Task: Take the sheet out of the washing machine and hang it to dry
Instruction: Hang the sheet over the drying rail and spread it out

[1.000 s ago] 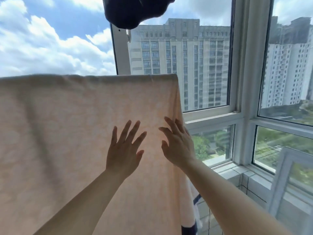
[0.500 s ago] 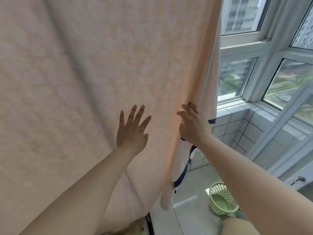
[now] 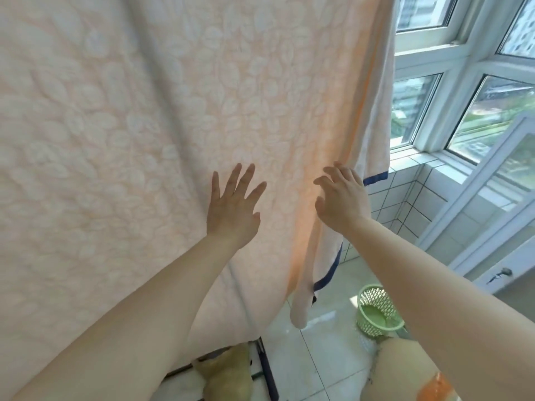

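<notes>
From the head view, the sheet hung straight in front of you, filling the left and middle of the picture, its long fall running top to bottom and its right-hand edge dropping just beside your right hand. Your left hand was spread, fingers straight and fanned, flat against the cloth well inside that edge. Your right hand was relaxed, fingers slightly bent, fingertips at the edge fold; you could not tell whether they pinched it or only touched. So the right hand was the nearer one for any tug along that edge. A navy-trimmed strip hung just right of it. Open room lay to your right, toward the window and tiled floor, where a green basket stood well below.
</notes>
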